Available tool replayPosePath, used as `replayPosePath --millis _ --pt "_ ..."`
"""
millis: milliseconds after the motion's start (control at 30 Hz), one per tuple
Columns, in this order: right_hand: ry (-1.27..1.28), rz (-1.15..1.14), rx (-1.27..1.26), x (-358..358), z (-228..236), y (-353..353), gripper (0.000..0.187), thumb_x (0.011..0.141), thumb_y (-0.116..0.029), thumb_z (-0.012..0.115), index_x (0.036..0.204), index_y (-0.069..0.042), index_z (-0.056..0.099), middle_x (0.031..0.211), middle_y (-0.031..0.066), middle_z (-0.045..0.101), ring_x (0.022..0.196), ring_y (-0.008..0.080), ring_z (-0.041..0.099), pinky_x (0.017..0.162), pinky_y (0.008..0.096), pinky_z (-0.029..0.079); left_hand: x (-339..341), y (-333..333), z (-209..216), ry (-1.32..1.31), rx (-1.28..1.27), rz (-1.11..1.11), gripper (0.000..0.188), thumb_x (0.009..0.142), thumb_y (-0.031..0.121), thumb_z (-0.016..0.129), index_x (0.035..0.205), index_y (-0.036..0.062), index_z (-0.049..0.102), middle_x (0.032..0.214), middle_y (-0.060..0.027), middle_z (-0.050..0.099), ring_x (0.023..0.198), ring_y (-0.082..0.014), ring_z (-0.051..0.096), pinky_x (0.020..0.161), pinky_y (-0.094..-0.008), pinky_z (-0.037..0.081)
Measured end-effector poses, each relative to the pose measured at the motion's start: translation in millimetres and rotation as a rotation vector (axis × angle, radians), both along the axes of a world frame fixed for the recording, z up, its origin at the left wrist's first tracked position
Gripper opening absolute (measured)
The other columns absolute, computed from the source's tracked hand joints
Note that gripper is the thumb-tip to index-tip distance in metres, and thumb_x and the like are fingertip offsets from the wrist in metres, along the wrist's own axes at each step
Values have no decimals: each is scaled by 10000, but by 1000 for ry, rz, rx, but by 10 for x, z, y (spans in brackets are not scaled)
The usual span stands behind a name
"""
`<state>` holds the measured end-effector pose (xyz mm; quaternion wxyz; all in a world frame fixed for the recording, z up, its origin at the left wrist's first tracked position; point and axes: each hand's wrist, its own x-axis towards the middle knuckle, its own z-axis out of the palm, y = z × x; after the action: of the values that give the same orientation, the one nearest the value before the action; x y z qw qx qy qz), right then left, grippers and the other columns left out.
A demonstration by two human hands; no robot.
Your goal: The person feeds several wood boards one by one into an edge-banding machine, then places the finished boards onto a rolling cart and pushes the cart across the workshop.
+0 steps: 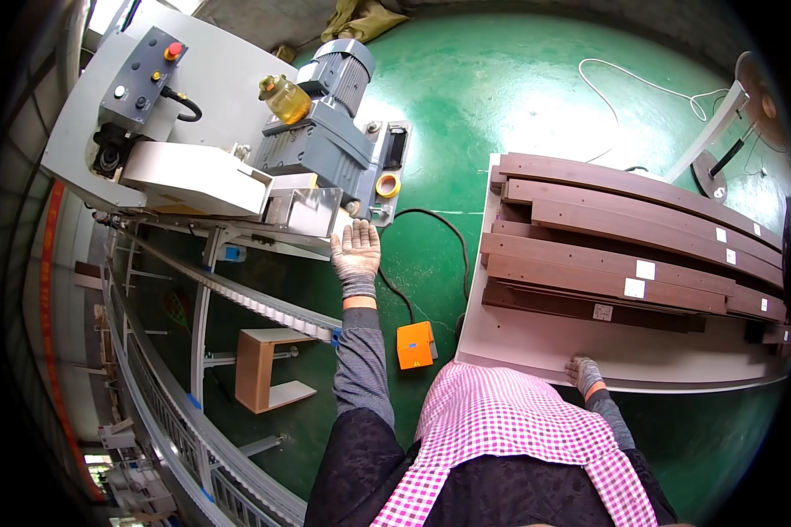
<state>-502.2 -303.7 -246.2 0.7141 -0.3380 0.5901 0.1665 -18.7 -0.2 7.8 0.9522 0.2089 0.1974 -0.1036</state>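
Note:
My left hand (357,256), in a pale knit glove, reaches forward with its fingers stretched out and nothing in them. It is by the front corner of a grey machine (199,89), close to a clear guard (315,211). My right hand (582,373), gloved too, rests at the near edge of a pale board (536,345), its small fingers lying on the board. On that board are stacked several long dark brown panels (606,274), some with white labels. The right hand is apart from these panels.
A roller conveyor (264,309) runs along the left. An orange pedal box (416,344) lies on the green floor with a black cable. A motor (338,77), a bottle of yellow liquid (285,100) and a tape roll (388,185) sit on the machine. A fan (760,101) stands far right.

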Motion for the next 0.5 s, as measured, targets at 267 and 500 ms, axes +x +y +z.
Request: replayPosePath --millis 267,500 --pt "27 -24 -5 17 -1 0 380 854 -289 426 1151 -52 425 1090 136 539 986 297 517 881 450 376 26 61 -71 -21 -1 15 563 824 405 491 1238 63 322 1145 -141 498 1010 -274 514 898 -460 391" --pt "-21 27 -9 19 51 -4 432 856 -294 412 1203 -37 387 1141 155 507 1042 304 488 906 453 354 55 79 -86 -41 -2 0 579 814 413 506 1232 57 324 1134 -140 501 1012 -270 512 899 -456 392"
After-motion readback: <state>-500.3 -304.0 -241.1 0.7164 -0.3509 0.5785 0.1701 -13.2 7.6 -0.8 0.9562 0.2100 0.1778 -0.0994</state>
